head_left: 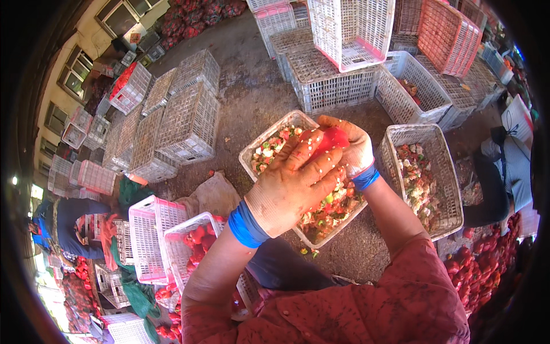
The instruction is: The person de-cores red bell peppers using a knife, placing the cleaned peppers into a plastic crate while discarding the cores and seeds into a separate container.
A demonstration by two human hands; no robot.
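Both of my hands wear stained, thin gloves banded in blue at the wrists, with pale seeds stuck to them. Between them is a red bell pepper (332, 139), partly hidden by the fingers. My right hand (356, 150) curls around its far side. My left hand (295, 186) lies over its near side, fingers bent against it. Right below stands a pale crate (247, 157) holding pepper cores, seeds and green stem bits (329, 221).
Another crate of cores (455, 195) stands to the right. Red peppers fill a pink-white crate (172, 241) at my left and a heap (487, 269) at the right. Stacked crates (189, 123) line the left and back. Other people (80, 226) work at both sides.
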